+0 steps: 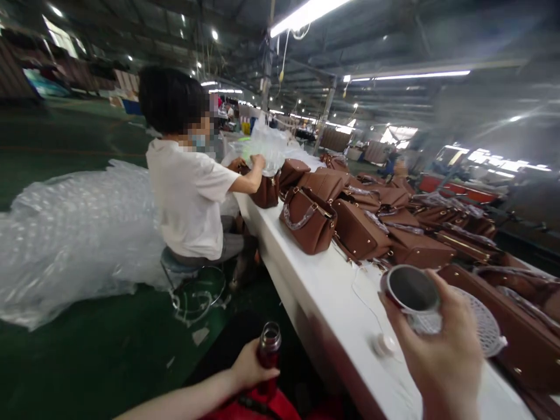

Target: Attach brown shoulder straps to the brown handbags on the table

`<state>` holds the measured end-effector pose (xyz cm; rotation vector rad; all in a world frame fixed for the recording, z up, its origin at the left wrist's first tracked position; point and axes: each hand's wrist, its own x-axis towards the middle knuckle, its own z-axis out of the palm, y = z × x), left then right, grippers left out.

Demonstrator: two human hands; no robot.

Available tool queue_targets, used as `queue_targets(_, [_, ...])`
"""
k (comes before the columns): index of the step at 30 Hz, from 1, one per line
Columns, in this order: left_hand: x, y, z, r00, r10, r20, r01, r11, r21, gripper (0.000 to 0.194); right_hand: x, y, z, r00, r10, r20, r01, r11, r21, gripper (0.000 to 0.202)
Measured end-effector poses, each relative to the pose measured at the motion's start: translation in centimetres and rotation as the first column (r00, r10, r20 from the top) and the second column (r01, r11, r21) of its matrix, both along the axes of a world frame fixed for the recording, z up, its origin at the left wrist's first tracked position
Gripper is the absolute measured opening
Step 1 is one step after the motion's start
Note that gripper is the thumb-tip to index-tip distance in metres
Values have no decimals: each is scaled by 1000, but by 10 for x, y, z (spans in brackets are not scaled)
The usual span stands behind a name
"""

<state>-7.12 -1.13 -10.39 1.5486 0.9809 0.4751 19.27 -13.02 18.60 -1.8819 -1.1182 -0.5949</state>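
Low in the middle of the head view, my left hand is wrapped round a dark red thermos bottle, upright with its steel mouth uncovered. On the right, above the table, my right hand grips a cup-like thermos lid between thumb and fingers, its grey hollow inside facing me. Behind that hand a white round fan with a lattice cover is partly hidden. A small white round object with a thin cord lies on the table near my right wrist.
A long white table runs away from me, heaped with brown handbags. At its left side a co-worker sits on a stool, hands on a bag and clear plastic. A big pile of plastic bags covers the floor at left.
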Motion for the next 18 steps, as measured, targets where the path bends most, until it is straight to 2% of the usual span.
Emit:
queue_targets(3, [-1, 4, -4, 999, 13, -43, -12, 999, 33, 63, 8, 13, -62, 981, -130, -140, 111, 984, -138, 80])
queue_targets(6, [0, 5, -2, 997, 9, -74, -4, 998, 65, 62, 18, 21, -131, 934, -204, -293, 74, 913, -400, 82])
queue_targets(8, [0, 5, 0, 996, 1, -85, 5, 998, 69, 63, 20, 25, -165, 915, -240, -325, 58, 874, -482, 81])
queue_targets(9, [-1, 4, 1, 996, -3, -93, 9, 998, 67, 64, 20, 26, -176, 911, -251, -328, 55, 861, -506, 81])
queue_targets(11, [-1, 4, 3, 994, -10, -112, 17, 998, 64, 65, 17, 29, -189, 907, -264, -329, 49, 841, -538, 83])
queue_targets(13, [-1, 5, 3, 991, -15, -130, 23, 998, 59, 65, 14, 30, -192, 908, -270, -319, 49, 827, -560, 85])
queue_targets(18, [-3, 6, 0, 994, -23, -105, 27, 999, 36, 65, 26, 17, -176, 926, -284, -248, 114, 838, -533, 92])
